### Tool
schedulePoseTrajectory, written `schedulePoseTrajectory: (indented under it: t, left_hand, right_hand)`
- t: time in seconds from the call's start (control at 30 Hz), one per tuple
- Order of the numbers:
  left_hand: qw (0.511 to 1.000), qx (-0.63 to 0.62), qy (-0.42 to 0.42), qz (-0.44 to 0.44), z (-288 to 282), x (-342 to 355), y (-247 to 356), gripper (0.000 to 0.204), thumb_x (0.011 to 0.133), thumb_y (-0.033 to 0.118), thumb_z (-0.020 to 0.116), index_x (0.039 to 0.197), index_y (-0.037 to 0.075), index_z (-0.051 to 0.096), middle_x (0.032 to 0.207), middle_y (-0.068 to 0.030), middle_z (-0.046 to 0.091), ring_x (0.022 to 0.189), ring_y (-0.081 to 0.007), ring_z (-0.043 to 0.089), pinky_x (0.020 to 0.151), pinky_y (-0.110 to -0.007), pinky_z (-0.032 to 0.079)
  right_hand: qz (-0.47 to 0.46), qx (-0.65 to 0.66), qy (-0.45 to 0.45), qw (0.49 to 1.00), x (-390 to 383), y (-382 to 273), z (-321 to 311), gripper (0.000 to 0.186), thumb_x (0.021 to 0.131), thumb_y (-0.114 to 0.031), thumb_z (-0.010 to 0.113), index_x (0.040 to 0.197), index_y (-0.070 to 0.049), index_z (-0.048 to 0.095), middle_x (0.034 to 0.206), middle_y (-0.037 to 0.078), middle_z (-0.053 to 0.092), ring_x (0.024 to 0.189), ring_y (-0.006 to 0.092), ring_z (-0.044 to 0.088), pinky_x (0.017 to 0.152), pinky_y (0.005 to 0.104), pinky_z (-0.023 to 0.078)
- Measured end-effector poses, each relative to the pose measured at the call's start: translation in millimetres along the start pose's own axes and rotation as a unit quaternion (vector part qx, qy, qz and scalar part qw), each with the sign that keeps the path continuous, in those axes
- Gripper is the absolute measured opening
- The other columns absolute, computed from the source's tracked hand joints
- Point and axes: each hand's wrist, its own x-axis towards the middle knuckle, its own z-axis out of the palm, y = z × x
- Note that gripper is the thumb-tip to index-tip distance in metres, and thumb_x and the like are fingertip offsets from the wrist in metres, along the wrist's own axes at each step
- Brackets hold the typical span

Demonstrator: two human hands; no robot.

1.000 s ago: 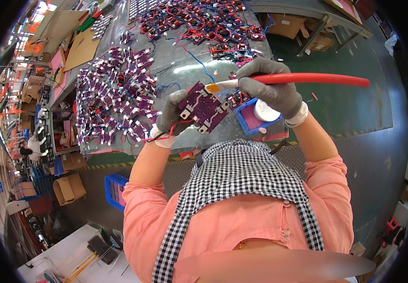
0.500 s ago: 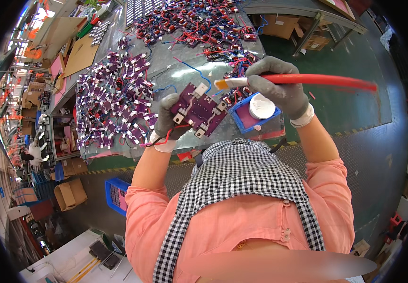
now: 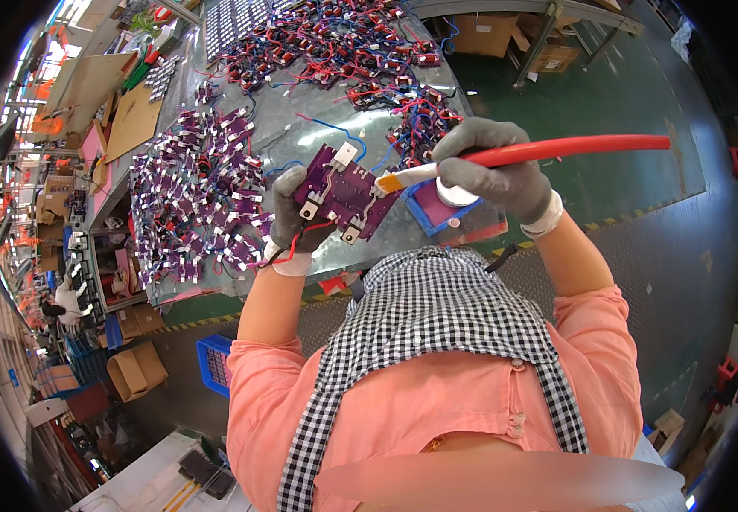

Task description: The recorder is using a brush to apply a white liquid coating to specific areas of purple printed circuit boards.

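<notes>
In a grey glove, my left hand (image 3: 288, 209) is closed on the left edge of a purple circuit board (image 3: 347, 198) with metal tabs. Blue, red and black wires trail from the board. My right hand (image 3: 501, 175), gloved too, pinches a paintbrush (image 3: 574, 148) with a long red handle. The brush's pale bristles touch the board's right side near a metal tab. Below the brush, partly covered by it and my right hand, a round white tub (image 3: 457, 194) stands in a blue tray (image 3: 427, 224).
Many purple boards (image 3: 194, 200) are heaped on the metal table (image 3: 317, 94) to the left. Wired boards with red parts (image 3: 300, 43) pile up at the back. A blue crate (image 3: 213, 365) and a cardboard box (image 3: 137, 371) stand on the floor at lower left.
The brush in my right hand has moved left and down, from beside the board onto its right side. The view has shifted slightly; my left hand keeps hold of the board.
</notes>
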Motion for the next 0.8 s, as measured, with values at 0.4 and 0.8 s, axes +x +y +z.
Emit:
schedulePoseTrajectory:
  t: [0.4, 0.8]
  left_hand:
    - [0.964, -0.19, 0.169, -0.077, -30.1, 9.0, -6.8, 0.057, 0.084, 0.022, 0.061, 0.133, -0.004, 0.046, 0.133, -0.0157, 0.054, 0.126, -0.0302, 0.05, 0.117, -0.049, 0.029]
    - [0.97, -0.172, 0.141, -0.096, 21.4, 9.9, -7.6, 0.066, 0.076, 0.008, 0.066, 0.136, 0.002, 0.04, 0.128, -0.014, 0.054, 0.117, -0.0312, 0.056, 0.103, -0.042, 0.044]
  right_hand:
    - [-0.026, -0.379, 0.027, 0.925, -54.3, 141.1, -60.5, 0.011, 0.081, -0.015, 0.07, 0.089, -0.008, 0.068, 0.081, 0.003, 0.066, 0.073, 0.0175, 0.058, 0.069, 0.0297, 0.05]
    - [-0.006, -0.067, 0.228, 0.971, -34.0, 58.8, 5.4, 0.015, 0.081, -0.008, 0.073, 0.094, -0.004, 0.066, 0.084, 0.003, 0.069, 0.077, 0.0094, 0.063, 0.072, 0.0249, 0.052]
